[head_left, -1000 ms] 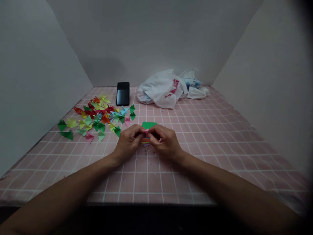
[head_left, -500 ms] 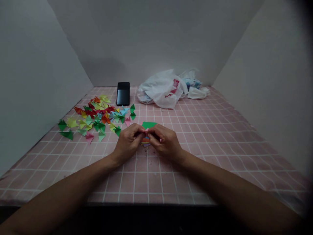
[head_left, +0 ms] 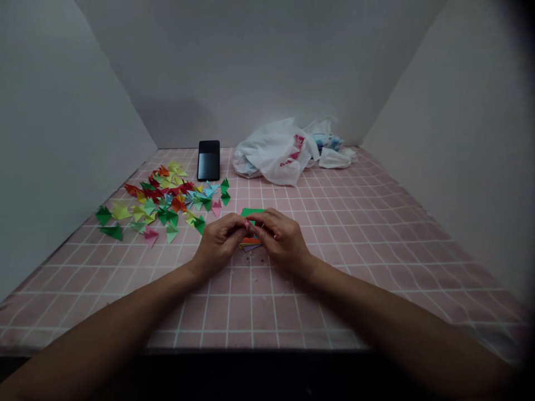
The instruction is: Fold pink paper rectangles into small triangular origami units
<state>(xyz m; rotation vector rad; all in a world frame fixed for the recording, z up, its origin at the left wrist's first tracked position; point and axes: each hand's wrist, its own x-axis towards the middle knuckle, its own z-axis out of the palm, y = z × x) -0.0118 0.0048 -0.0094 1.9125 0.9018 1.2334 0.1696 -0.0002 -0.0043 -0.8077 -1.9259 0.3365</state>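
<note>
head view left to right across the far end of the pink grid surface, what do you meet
folded coloured paper pieces → black smartphone → white plastic bag → crumpled white wad

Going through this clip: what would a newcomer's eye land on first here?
Small folded paper triangles in red, green, yellow and blue, scattered left on the pink grid-patterned surface, catch the eye first. At the centre, the left hand and right hand pinch a small pink paper piece above a stack of coloured paper sheets.
</note>
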